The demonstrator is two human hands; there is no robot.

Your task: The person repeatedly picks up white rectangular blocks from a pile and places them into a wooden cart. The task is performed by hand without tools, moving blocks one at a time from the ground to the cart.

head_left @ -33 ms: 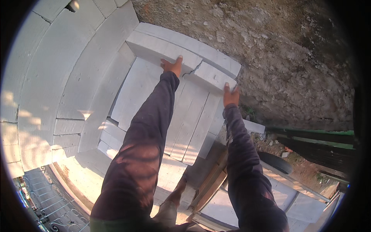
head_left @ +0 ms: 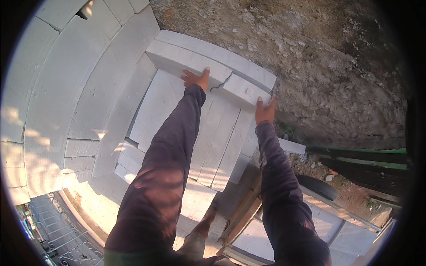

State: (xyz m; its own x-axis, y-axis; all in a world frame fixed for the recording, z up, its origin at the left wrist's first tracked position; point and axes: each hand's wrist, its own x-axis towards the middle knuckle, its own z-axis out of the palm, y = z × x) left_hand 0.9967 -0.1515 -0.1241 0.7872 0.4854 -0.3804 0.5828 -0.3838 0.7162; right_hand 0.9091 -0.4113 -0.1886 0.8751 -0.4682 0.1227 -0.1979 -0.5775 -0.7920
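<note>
The long white aerated-concrete block [head_left: 208,62] sits crosswise on top of a stack of the same white blocks [head_left: 213,133], up against the rough earth bank [head_left: 319,57]. It looks cracked right through near the middle, so I'd lift each piece on its own, not as one. Left hand [head_left: 196,79] grips its near edge, fingers curled over the top. Right hand [head_left: 265,111] lies flat against the block's right end, fingers together. White block wall [head_left: 66,97] curves away on the left.
</note>
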